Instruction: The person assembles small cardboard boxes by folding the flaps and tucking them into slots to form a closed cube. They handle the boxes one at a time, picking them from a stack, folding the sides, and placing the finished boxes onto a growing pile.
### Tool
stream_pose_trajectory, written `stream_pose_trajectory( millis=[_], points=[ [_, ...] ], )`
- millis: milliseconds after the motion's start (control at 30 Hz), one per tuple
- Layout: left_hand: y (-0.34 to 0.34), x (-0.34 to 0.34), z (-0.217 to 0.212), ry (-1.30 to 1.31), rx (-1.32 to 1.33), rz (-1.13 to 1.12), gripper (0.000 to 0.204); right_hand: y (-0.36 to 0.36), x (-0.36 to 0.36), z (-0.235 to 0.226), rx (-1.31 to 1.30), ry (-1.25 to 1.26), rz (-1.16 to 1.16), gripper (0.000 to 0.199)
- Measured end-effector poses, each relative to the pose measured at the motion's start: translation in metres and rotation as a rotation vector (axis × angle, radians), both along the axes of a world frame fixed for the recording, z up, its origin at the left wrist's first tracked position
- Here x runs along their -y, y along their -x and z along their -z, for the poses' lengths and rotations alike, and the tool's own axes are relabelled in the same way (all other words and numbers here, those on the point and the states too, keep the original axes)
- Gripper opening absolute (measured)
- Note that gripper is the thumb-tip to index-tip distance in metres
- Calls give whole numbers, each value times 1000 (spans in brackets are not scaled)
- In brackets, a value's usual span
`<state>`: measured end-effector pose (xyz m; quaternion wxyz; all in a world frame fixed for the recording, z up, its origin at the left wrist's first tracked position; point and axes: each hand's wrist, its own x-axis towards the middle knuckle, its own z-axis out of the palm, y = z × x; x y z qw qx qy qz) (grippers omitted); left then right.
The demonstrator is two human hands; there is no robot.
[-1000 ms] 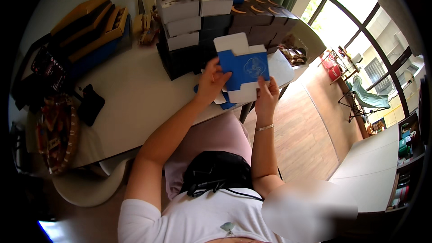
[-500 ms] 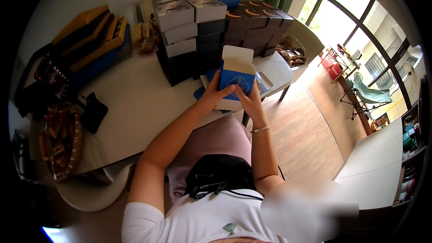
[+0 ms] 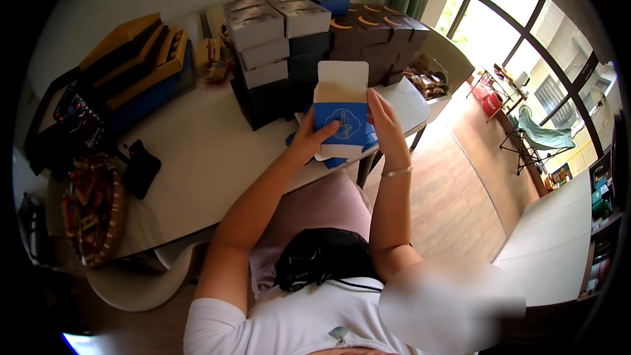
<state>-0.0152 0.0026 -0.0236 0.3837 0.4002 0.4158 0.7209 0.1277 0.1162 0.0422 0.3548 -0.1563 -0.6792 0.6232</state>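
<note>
A small blue carton (image 3: 340, 118) is held up over the table's near right edge, its white top flap (image 3: 343, 79) raised and a white flap hanging at its bottom. My left hand (image 3: 309, 139) grips its left side, thumb pressed across the front panel. Along the carton's right edge, my right hand (image 3: 389, 125) has its fingers stretched out; the fingertips are close to the side, and whether they touch cannot be told. Other blue and white cardboard pieces (image 3: 336, 162) lie beneath and behind, partly hidden by the carton and hands.
Stacked white-topped boxes (image 3: 259, 26) and dark brown boxes (image 3: 374, 29) stand at the back of the table (image 3: 210, 151). Opened yellow-and-black boxes (image 3: 135, 56) lean at far left. A wicker basket (image 3: 118, 213) of packets, a black pouch (image 3: 141, 167) and a chair (image 3: 141, 286) are left.
My right hand has moved off the carton's front to its right side, its thumb lifted away and fingers straightened. The carton has shifted slightly left and its front now faces me more squarely.
</note>
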Motion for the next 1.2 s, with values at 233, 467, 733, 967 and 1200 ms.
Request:
stream_pose_trajectory(
  millis=[233,467,733,967,1200],
  points=[
    [-2,5,2,-108,-279,-70,73,1,15,8,-298,392,-76,27],
    [-8,0,-2,-102,-386,31,75,-12,-3,49,-410,464,-53,24],
    [-13,2,-13,-145,-288,-2,81,-12,-10,57,-318,412,32,21],
    [-7,4,-19,-21,-249,66,69,-12,-6,56,-314,387,67,21],
    [-10,5,-22,-4,-305,31,74,-13,-5,56,-318,360,54,22]
  ],
)
